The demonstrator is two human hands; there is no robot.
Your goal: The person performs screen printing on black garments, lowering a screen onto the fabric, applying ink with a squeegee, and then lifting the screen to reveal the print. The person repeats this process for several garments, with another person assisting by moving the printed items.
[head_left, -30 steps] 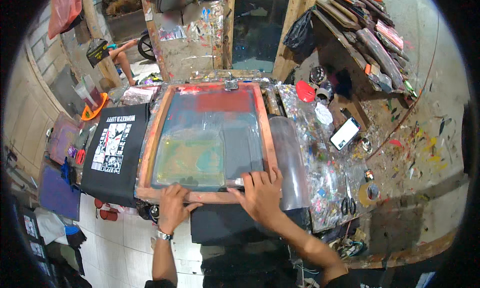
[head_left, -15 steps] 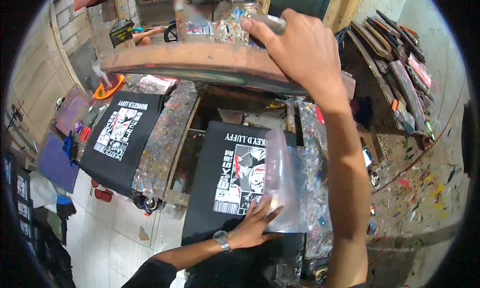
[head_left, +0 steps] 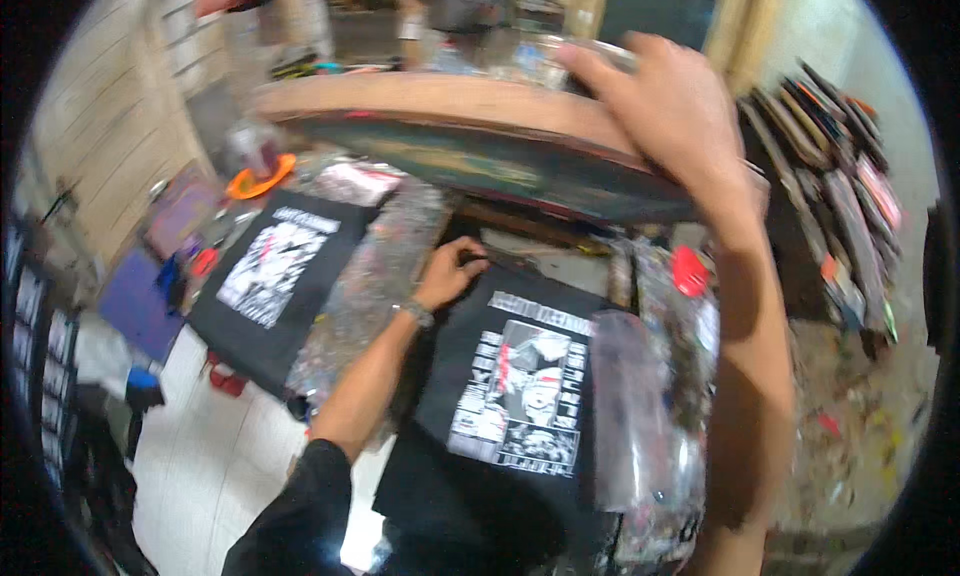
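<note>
The frame (head_left: pixel 440 98) is clamped in the right hand (head_left: pixel 685 121) — should grip slip, the print (head_left: pixel 528 396) could be smeared. The left hand's (head_left: pixel 450 275) fingers are curled — pinch unclear.

left sleeve (head_left: pixel 292 511): black | left wristband (head_left: pixel 418 314): grey | left hand (head_left: pixel 448 274): bare | right hand (head_left: pixel 672 116): bare

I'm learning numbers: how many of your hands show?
2: bare left hand at a far corner of the central printed black cloth; bare right hand on the raised wooden frame.
</note>
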